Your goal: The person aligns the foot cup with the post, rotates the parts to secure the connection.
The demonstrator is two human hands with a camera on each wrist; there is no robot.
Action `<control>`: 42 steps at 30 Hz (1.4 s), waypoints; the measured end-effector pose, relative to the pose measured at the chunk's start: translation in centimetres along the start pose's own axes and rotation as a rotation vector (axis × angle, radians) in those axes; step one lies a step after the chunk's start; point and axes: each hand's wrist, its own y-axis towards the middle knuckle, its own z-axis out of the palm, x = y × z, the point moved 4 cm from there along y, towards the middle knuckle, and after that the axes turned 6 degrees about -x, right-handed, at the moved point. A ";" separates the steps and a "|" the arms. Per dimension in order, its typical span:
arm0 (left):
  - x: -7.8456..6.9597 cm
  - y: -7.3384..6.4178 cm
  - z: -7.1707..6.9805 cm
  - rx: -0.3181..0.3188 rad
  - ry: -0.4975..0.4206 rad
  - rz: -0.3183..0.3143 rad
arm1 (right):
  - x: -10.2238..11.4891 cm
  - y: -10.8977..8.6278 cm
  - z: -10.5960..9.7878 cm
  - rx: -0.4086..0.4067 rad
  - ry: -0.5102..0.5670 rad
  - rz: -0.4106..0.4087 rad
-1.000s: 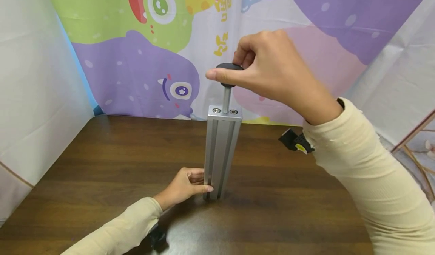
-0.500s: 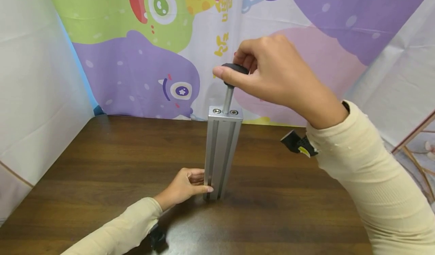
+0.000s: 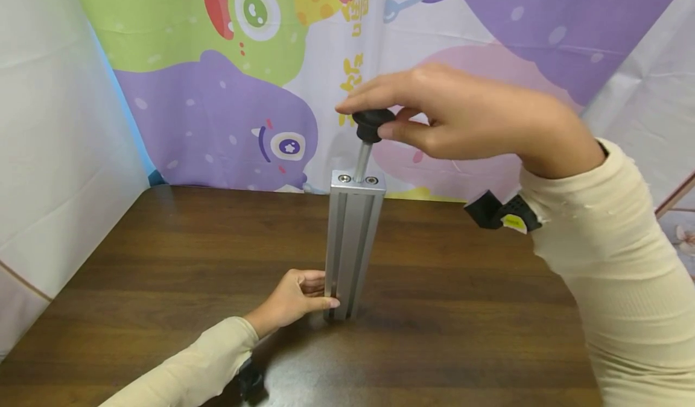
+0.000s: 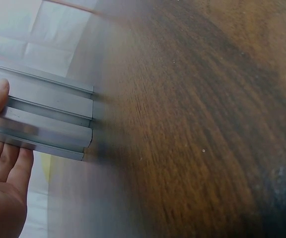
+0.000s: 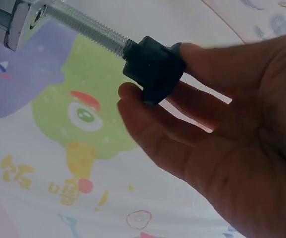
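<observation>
The right hand (image 3: pixel 450 114) is swinging round since half a second ago: its thumb is now lying on the near right side of the black knob (image 3: pixel 371 125), where earlier it was reaching across the front, and its sleeve (image 3: pixel 602 238) is sitting farther right.

Below the right hand, a threaded rod (image 3: pixel 362 161) is joining the knob to the end of a metal bar (image 3: pixel 353 250), with a screw (image 3: pixel 344 179) showing on either side of it. The bar is standing upright on the wooden table (image 3: pixel 461 310), just right of the left hand (image 3: pixel 292 301), and is hiding some of that hand's fingertips from the head view. Behind both hands, a cartoon cloth (image 3: pixel 217 117) is hanging. A black device (image 3: pixel 505 211) is sitting at the right wrist, under the hand.

The right hand is holding the knob loosely, thumb touching one side, fingers curving round the other, one stretching over the top. The left hand is gripping the bar near its foot, thumb on one face, fingers behind.

Compared with the earlier frame, the left hand and the bar are staying put.
</observation>
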 end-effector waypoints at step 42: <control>-0.4 -0.1 0.2 -0.002 0.001 -0.016 | 0.8 0.5 -0.9 0.046 -0.015 0.106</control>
